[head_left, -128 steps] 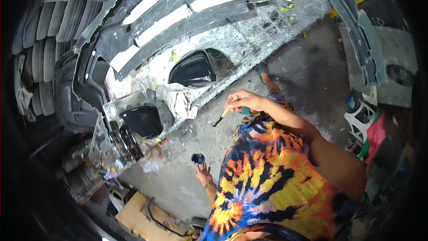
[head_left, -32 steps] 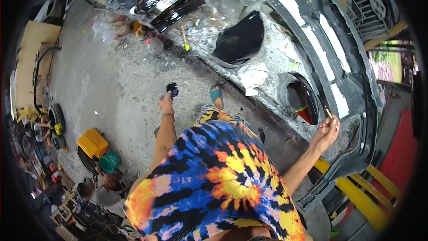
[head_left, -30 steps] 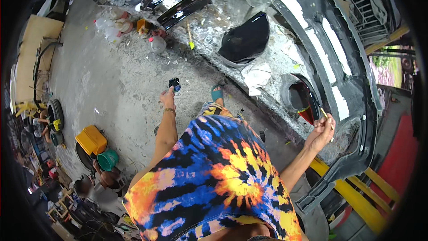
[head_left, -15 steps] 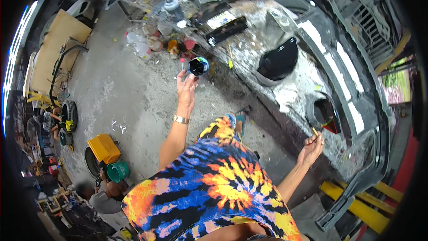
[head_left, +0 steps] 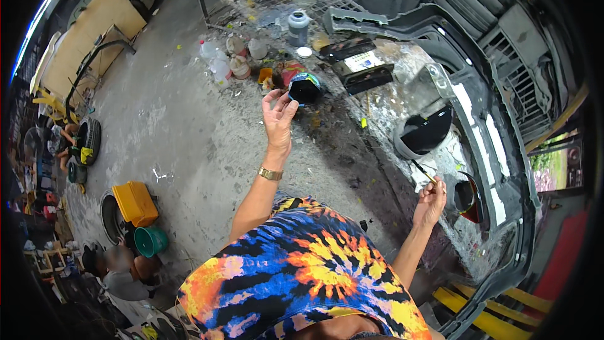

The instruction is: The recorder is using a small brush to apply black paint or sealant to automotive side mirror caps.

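My left hand (head_left: 279,124) is closed on the side of a small open can (head_left: 306,90) whose inside looks black. It holds the can over the floor beside the work table. In my right hand (head_left: 430,203), the fingers pinch a thin paintbrush (head_left: 424,171) with a dark tip pointing up and away. The brush is near a glossy black, curved car part (head_left: 429,131) lying on the paint-spattered table (head_left: 402,102). Close to my right hand on that table is a smaller dark part (head_left: 464,194) with a red edge.
A large dark bumper (head_left: 496,123) curves along the table's right side. Farther off are a grey jar (head_left: 298,28), black panels (head_left: 368,78) and several plastic bottles (head_left: 220,68). At left are a yellow container (head_left: 135,203), a green bucket (head_left: 151,241) and a seated person (head_left: 126,274).
My view has swung, shifting the scene. Both hands have moved farther forward; the brush now shows its dark tip, nearer the large black part. The can stays in my left hand.
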Action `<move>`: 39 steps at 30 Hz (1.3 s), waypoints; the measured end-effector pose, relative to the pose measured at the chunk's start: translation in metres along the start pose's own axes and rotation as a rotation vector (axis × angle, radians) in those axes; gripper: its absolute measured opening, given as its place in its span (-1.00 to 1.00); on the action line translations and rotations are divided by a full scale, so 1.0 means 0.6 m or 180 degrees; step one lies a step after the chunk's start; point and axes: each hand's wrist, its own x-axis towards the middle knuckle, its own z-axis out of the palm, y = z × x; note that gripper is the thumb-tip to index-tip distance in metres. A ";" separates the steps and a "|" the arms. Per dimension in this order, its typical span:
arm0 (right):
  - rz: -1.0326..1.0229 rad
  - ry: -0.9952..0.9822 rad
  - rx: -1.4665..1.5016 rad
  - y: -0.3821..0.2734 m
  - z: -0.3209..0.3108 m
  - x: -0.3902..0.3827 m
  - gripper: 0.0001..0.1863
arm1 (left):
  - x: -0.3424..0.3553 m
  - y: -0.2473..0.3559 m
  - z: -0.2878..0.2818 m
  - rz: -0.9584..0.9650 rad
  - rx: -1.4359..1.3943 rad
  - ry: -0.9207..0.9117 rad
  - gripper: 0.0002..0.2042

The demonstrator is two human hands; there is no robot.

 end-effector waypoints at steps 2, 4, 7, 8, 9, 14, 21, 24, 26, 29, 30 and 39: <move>0.0088 0.0011 0.0031 0.042 0.051 0.008 -0.83 | 0.033 0.014 -0.044 -0.0040 0.0022 0.0056 -0.45; 0.0186 -0.0020 -0.0187 0.102 0.106 0.017 -0.84 | 0.064 0.027 -0.100 -0.0278 0.0126 0.0196 -0.45; 0.0244 0.0130 -0.1270 0.212 0.173 0.027 -0.84 | 0.096 0.035 -0.204 -0.0671 0.0410 0.0384 -0.47; 0.0193 -0.0047 -0.1763 0.243 0.182 0.032 -0.83 | 0.108 0.031 -0.238 -0.0768 0.0489 0.0408 -0.47; 0.0277 -0.0005 -0.2306 0.274 0.187 0.029 -0.81 | 0.117 0.029 -0.279 -0.0975 0.0585 0.0515 -0.47; -0.0129 -0.0123 -0.3387 0.391 0.150 0.004 -0.77 | 0.176 0.026 -0.472 -0.1481 0.1143 0.0988 -0.44; 0.1069 0.0900 -0.4003 0.512 0.031 -0.085 -0.76 | 0.329 -0.009 -0.654 -0.2085 0.1820 0.1587 -0.42; 0.1190 0.1087 -0.3446 0.577 0.022 -0.092 -0.77 | 0.402 -0.021 -0.677 -0.1737 0.1450 0.1727 -0.46; 0.1220 0.0996 -0.3330 0.614 0.030 -0.070 -0.79 | 0.461 -0.025 -0.674 -0.1648 0.1319 0.1963 -0.46; 0.1400 0.1191 -0.3222 0.680 0.061 -0.016 -0.80 | 0.557 -0.031 -0.662 -0.1435 0.1400 0.1819 -0.45; 0.1259 0.1044 -0.3357 0.697 0.076 0.010 -0.80 | 0.586 -0.034 -0.659 -0.1454 0.1504 0.1658 -0.43; 0.0918 0.1595 -0.3067 0.709 0.256 0.074 -0.80 | 0.980 -0.141 -0.600 -0.0912 0.1979 0.0485 -0.52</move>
